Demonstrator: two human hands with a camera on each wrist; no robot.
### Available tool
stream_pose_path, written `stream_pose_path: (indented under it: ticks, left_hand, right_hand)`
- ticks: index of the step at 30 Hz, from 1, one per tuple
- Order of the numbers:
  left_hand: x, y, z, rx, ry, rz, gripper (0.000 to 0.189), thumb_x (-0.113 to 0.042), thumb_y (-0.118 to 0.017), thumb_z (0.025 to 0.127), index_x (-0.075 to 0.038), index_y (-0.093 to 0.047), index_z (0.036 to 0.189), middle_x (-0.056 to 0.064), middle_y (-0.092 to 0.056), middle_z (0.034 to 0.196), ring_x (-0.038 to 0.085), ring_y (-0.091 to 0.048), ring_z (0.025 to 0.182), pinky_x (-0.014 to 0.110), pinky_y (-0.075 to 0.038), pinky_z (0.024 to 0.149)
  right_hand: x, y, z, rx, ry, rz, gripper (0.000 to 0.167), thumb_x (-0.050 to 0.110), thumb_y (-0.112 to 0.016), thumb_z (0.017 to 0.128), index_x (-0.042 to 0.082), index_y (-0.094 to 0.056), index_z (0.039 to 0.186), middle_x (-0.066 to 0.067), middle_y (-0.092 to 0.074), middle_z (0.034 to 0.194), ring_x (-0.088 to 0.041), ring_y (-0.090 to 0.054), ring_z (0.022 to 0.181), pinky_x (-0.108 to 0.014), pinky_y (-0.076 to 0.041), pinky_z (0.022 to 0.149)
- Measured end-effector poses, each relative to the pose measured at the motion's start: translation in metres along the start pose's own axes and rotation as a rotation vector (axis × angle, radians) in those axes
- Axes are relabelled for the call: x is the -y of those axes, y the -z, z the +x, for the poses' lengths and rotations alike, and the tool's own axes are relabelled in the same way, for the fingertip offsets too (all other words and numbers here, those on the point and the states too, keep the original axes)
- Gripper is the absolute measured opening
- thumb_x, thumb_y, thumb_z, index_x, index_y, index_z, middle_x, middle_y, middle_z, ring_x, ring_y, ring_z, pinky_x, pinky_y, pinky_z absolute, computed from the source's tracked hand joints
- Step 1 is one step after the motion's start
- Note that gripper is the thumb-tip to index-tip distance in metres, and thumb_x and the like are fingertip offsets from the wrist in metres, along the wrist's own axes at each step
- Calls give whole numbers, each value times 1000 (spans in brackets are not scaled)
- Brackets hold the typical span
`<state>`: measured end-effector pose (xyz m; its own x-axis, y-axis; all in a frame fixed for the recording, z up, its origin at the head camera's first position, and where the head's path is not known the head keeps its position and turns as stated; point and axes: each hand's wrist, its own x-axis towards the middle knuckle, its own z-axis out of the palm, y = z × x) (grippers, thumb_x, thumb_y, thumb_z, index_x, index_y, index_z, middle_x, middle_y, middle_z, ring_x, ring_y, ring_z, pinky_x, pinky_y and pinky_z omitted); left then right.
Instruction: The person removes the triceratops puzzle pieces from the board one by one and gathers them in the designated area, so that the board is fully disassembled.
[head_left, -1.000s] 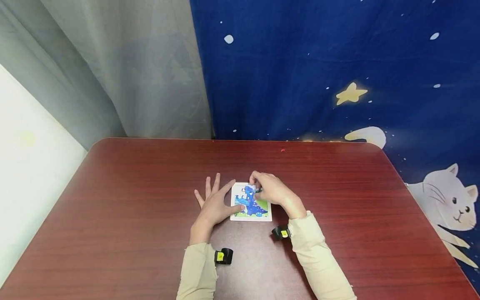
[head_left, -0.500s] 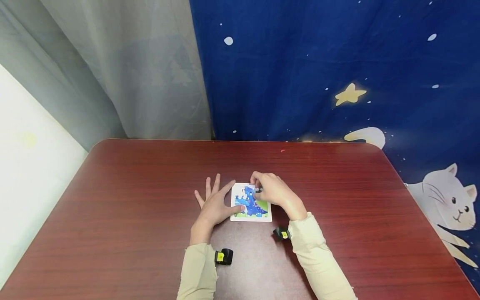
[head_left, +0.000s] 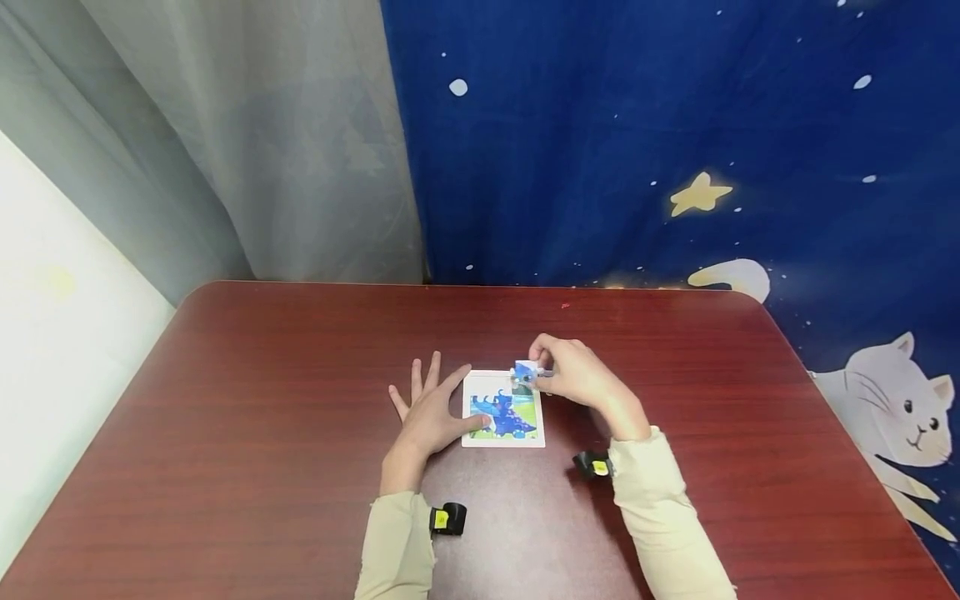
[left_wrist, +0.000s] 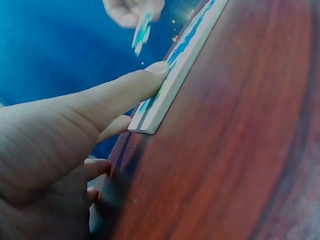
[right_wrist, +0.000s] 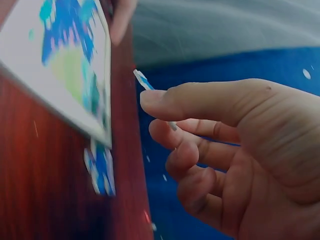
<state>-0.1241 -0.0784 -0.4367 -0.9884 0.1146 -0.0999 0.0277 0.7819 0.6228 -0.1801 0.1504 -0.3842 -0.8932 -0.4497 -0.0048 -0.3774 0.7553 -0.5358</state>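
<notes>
- While the left hand lies at the left side of the puzzle board with its fingers straight and spread, its thumb rests on the board's face near the lower left part of the picture.
- The left index fingertip reaches the board's upper left corner; the other fingers fan out over the table.
- The right hand pinches a puzzle piece between thumb and forefinger, its remaining fingers curled in toward the palm.
- In the head view that piece overlaps the board's upper right corner; both wrist views show it raised clear of the board and seen nearly edge-on, blue and white.
- The board lies flat on the table, a pale square with a white rim; a blue dinosaur picture with green at its sides fills the lower part, and a whitish area spans the upper left.
- In the right wrist view, a second piece, blurred, blue and white, lies on the table just beside a corner of the board.
- Pale sleeves cover both forearms, and a black wrist camera with a yellow label sits at each wrist.
- Behind the table hang a grey curtain and a blue curtain printed with a yellow star and a white cat.
</notes>
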Motion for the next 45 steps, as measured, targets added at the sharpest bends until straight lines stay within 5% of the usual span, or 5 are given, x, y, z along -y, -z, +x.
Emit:
stream_pose_path:
  ticks: [14, 45]
  left_hand:
    - [1, -1, 1, -5, -10, -11, 83, -48, -77, 70, -25, -42, 142, 10, -5, 155, 34, 11, 139, 64, 18, 96]
    - [3, 0, 3, 12, -17, -21, 82, -47, -76, 71, -26, -40, 142, 10, -4, 155, 34, 12, 139, 64, 20, 96]
  right_hand:
    - [-70, 21, -26, -19, -138, 178, 30, 4, -76, 70, 6, -56, 92, -7, -56, 80, -19, -49, 63, -31, -41, 60]
    - [-83, 13, -23, 67, -128, 216, 29, 3, -76, 69, 3, -59, 92, -8, -52, 79, -20, -46, 73, -32, -38, 66]
